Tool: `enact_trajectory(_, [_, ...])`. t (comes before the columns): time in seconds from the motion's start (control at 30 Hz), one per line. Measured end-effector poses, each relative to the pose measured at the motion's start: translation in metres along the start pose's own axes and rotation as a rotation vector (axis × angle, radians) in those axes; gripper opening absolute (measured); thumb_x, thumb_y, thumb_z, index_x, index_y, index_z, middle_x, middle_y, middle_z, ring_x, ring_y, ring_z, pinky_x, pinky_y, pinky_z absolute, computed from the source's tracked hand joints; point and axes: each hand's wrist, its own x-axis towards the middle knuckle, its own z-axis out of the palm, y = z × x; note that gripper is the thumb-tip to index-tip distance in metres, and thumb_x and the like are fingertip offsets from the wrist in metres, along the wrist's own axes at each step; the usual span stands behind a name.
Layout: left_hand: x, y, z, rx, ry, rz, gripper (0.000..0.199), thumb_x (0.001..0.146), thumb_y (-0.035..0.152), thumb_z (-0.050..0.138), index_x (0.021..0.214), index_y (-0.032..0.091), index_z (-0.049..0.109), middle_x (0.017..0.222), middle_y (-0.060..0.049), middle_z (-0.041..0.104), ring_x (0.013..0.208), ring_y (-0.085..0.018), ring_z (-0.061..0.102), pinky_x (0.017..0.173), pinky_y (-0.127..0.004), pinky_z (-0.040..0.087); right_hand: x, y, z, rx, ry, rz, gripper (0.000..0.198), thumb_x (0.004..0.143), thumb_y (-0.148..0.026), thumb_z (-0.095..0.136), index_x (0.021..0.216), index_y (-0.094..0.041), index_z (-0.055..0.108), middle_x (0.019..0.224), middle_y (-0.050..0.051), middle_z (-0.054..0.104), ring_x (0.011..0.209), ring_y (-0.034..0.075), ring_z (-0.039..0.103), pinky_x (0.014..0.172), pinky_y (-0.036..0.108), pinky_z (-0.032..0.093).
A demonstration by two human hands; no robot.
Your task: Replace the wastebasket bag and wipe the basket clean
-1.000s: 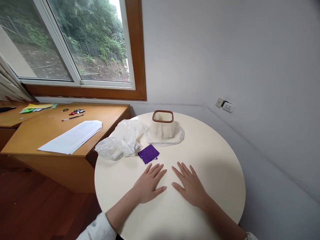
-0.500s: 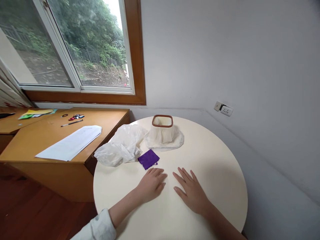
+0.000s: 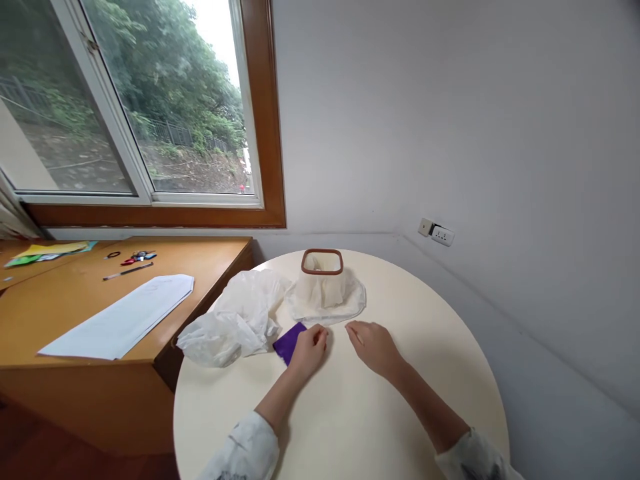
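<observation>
My left hand point(image 3: 309, 348) is curled closed with nothing showing in it, over the right side of a purple cloth point(image 3: 287, 343) and hiding part of it. Across a small gap, my right hand point(image 3: 374, 345) has its fingers bent down and together, also without anything visible in it. Just beyond both hands stands a small bin point(image 3: 323, 272) with a brown rim, wrapped in a whitish plastic bag point(image 3: 356, 303) that spreads around its base. Left of the bin lies a crumpled white plastic bag point(image 3: 240, 317).
Everything near my hands rests on a round cream table point(image 3: 440, 413). At the left, a wooden desk point(image 3: 210, 270) carries white paper sheets point(image 3: 125, 317), a pen point(image 3: 127, 271), keys point(image 3: 139, 257) and coloured papers point(image 3: 50, 250). A wall socket point(image 3: 443, 235) sits at the right.
Both hands have gone from spread fingers on the table to curled ones and moved forward, nearer the bin. The left now overlaps the purple cloth. The view has tilted up slightly.
</observation>
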Motion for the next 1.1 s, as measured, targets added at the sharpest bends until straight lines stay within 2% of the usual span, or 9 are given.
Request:
enact_trajectory(0.07, [-0.001,-0.003,0.0,-0.003,0.003,0.0,0.024,0.081,0.027,0.037,0.072,0.015,0.056,0.051,0.001,0.052,0.049,-0.012,0.045,0.051,-0.023,0.032,0.027,-0.006,0.0,0.078,0.168,-0.011,0.037,0.091,-0.026,0.025,0.105,-0.021,0.059,0.1,0.006,0.064,0.093,0.017,0.058,0.081,0.028,0.042])
enact_trajectory(0.17, [0.0,-0.005,0.0,0.004,0.001,0.002,0.022,0.08,0.024,0.038,0.071,0.015,0.056,0.051,0.002,0.051,0.05,-0.011,0.044,0.051,-0.022,0.031,0.063,-0.016,0.003,0.125,0.318,0.021,0.042,0.089,-0.027,0.028,0.127,-0.02,0.045,0.131,0.008,0.045,0.122,0.02,0.04,0.098,0.036,0.035])
enact_trajectory(0.3, [0.002,-0.007,0.0,0.015,-0.002,-0.006,0.022,0.08,0.022,0.036,0.07,0.016,0.054,0.051,0.002,0.05,0.049,-0.011,0.044,0.051,-0.022,0.03,0.094,-0.019,0.009,0.141,0.344,0.126,0.049,0.089,-0.032,0.03,0.137,-0.025,0.03,0.147,0.005,0.015,0.135,0.025,0.012,0.104,0.045,0.026])
enact_trajectory(0.4, [0.003,-0.009,0.0,0.022,0.0,-0.011,0.021,0.081,0.023,0.037,0.07,0.016,0.054,0.051,0.002,0.05,0.049,-0.011,0.043,0.05,-0.022,0.029,0.105,-0.014,0.015,0.139,0.332,0.176,0.045,0.089,-0.031,0.029,0.134,-0.025,0.037,0.15,0.004,0.007,0.137,0.027,0.004,0.106,0.045,0.022])
enact_trajectory(0.63, [0.005,-0.009,0.002,0.027,0.002,-0.044,0.022,0.082,0.024,0.036,0.071,0.016,0.053,0.051,0.002,0.05,0.049,-0.011,0.043,0.049,-0.022,0.028,0.11,-0.004,0.019,0.16,0.341,0.15,0.032,0.089,-0.029,0.034,0.111,-0.021,0.054,0.148,0.007,0.015,0.136,0.027,0.012,0.104,0.048,0.024])
enact_trajectory(0.8, [0.005,-0.011,0.006,0.003,0.018,-0.034,0.021,0.081,0.024,0.037,0.071,0.016,0.053,0.05,0.003,0.048,0.049,-0.011,0.04,0.049,-0.022,0.027,0.108,0.004,0.016,0.146,0.297,0.096,0.02,0.087,-0.023,0.039,0.099,-0.019,0.055,0.149,0.007,0.014,0.137,0.025,0.01,0.106,0.048,0.019])
enact_trajectory(0.9, [0.004,-0.014,0.006,-0.011,0.029,-0.029,0.021,0.081,0.024,0.038,0.07,0.016,0.053,0.05,0.003,0.048,0.049,-0.011,0.04,0.05,-0.022,0.027,0.106,0.007,0.011,0.197,0.27,0.056,0.015,0.085,-0.019,0.041,0.093,-0.019,0.054,0.149,0.006,0.016,0.136,0.024,0.013,0.105,0.045,0.023])
enact_trajectory(1.03, [0.003,-0.015,0.006,-0.018,0.039,-0.031,0.021,0.082,0.025,0.038,0.071,0.016,0.054,0.051,0.003,0.05,0.049,-0.011,0.041,0.05,-0.022,0.028,0.102,0.004,0.003,0.332,0.236,0.062,0.012,0.083,-0.018,0.042,0.088,-0.021,0.052,0.148,0.006,0.02,0.127,0.021,0.036,0.092,0.035,0.039])
enact_trajectory(1.1, [0.003,-0.015,0.006,-0.016,0.037,-0.032,0.022,0.082,0.025,0.038,0.071,0.016,0.054,0.05,0.003,0.05,0.049,-0.011,0.041,0.05,-0.022,0.028,0.101,0.002,0.0,0.37,0.226,0.077,0.01,0.082,-0.018,0.042,0.086,-0.022,0.051,0.146,0.007,0.024,0.118,0.02,0.047,0.086,0.034,0.042])
